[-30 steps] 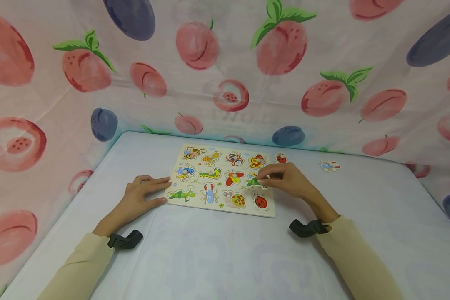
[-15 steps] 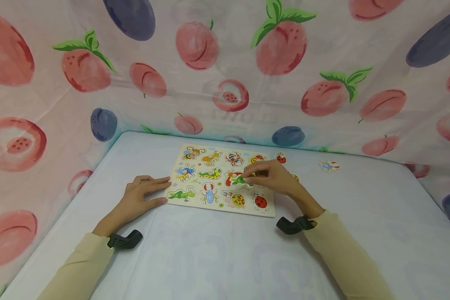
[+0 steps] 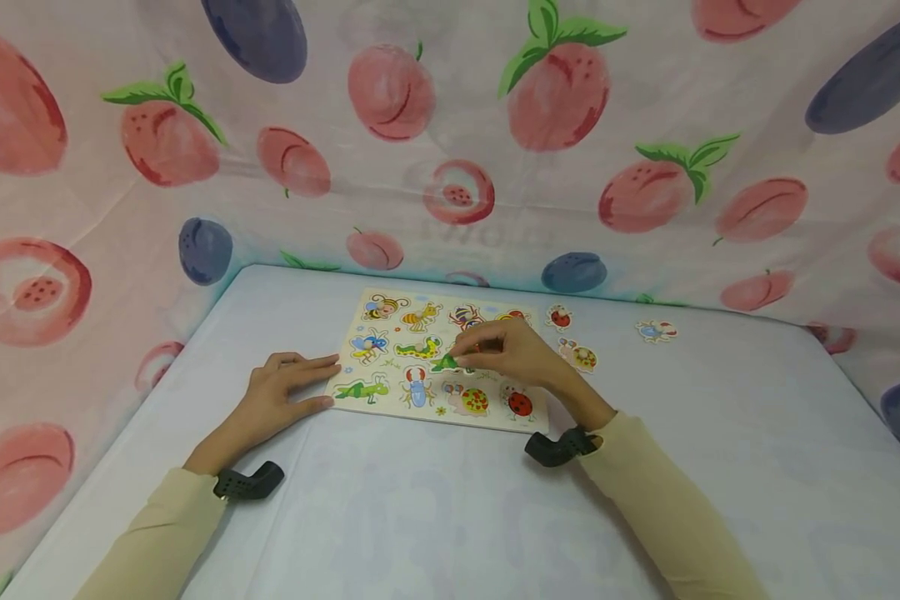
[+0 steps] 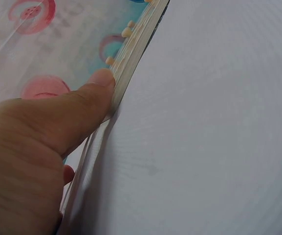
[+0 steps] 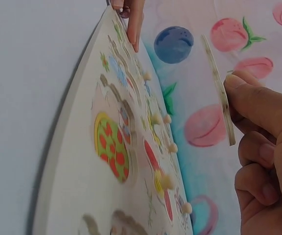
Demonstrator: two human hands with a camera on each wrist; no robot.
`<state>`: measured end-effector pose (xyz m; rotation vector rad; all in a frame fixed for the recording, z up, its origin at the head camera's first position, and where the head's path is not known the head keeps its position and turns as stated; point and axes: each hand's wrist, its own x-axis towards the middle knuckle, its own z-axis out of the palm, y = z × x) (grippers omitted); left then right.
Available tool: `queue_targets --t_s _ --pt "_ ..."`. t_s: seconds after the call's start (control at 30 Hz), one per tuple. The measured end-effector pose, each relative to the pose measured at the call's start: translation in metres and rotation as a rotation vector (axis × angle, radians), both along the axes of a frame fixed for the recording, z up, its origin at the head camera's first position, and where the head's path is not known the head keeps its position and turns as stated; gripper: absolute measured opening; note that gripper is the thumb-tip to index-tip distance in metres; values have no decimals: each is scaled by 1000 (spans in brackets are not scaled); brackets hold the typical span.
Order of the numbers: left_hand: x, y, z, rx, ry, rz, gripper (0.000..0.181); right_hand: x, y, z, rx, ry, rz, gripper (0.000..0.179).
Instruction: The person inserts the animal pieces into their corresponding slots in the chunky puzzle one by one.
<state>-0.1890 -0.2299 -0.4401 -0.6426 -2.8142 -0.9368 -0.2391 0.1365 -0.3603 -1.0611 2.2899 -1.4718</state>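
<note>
In the head view my right hand [image 3: 513, 350] pinches a green grasshopper puzzle piece [image 3: 444, 363] over the middle of a wooden insect puzzle board [image 3: 393, 406]. The right wrist view shows that piece [image 5: 219, 93] edge-on, raised off the board [image 5: 67, 171], between thumb and fingertips. My left hand [image 3: 281, 396] rests at the board's left edge with fingers extended; its thumb [image 4: 89, 100] presses the edge in the left wrist view. Along the board's front row lie bare recesses: a grasshopper recess [image 3: 362, 389], then beetle, snail and ladybug. Knobbed insect pieces sit in the rows behind, partly hidden by my right hand.
Loose on the white tabletop [image 3: 420, 517] right of the board are a ladybug piece [image 3: 559, 317], a snail piece [image 3: 579, 356] and, farther right, a blue beetle piece [image 3: 656, 331]. A fruit-print cloth [image 3: 495, 192] hangs behind the table.
My right hand has carried the grasshopper piece leftward across the board, from its right side to the middle. The snail piece has come into view behind it. My left hand has stayed put.
</note>
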Motion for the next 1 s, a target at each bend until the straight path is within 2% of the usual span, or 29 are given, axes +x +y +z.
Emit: queue_targets --t_s 0.17,0.3,0.43,0.67,0.77,1.0 --pt "0 0 0 1 -2 3 53 -9 -12 -14 4 18 -8 14" --pt "1 0 1 2 -4 4 53 -13 -23 -22 -21 49 24 13" --pt "1 1 1 -2 -6 5 53 -14 -34 -25 -43 82 77 12" --pt "0 1 2 -2 -6 1 53 -12 -52 -28 -14 42 83 12" --pt "0 0 3 -8 0 -4 53 -13 -60 -30 -34 40 101 13" --pt "0 0 3 -15 7 -9 52 -16 -77 -35 -41 88 135 12"
